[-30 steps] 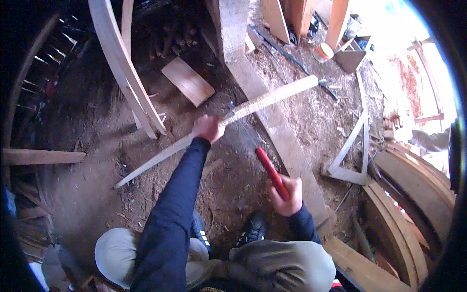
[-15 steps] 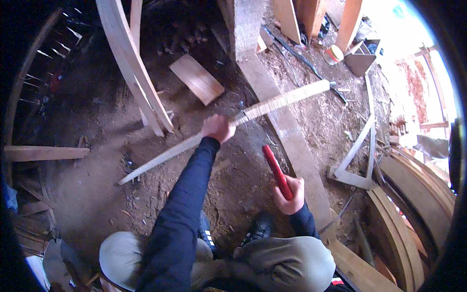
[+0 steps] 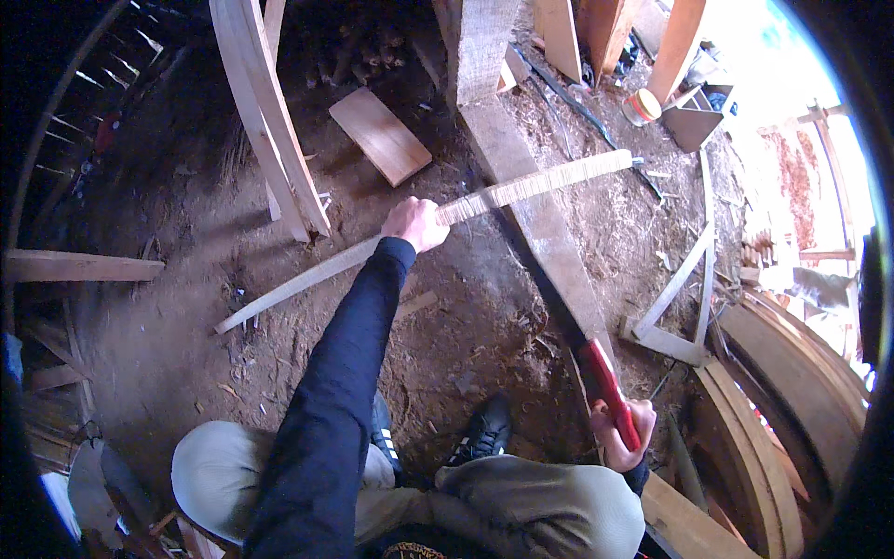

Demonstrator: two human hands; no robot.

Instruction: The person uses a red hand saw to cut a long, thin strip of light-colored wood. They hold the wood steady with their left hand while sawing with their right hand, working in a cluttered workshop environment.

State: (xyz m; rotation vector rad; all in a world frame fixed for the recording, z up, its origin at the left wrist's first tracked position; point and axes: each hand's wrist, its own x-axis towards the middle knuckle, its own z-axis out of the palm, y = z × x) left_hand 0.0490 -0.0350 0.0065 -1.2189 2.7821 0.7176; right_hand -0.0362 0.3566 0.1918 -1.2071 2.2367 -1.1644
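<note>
Left hand (image 3: 415,224) clamps the strip (image 3: 559,179), laid across the beam (image 3: 562,250), seemingly to steady it; right hand (image 3: 624,433) grips the saw (image 3: 564,312) tight near the beam, blade reaching the strip!

No words can be read: yellowish lettering (image 3: 413,552) on the dark shirt front (image 3: 430,538) is cut short, and the round tub (image 3: 642,107) on the floor (image 3: 168,373) is too small to decipher.
</note>
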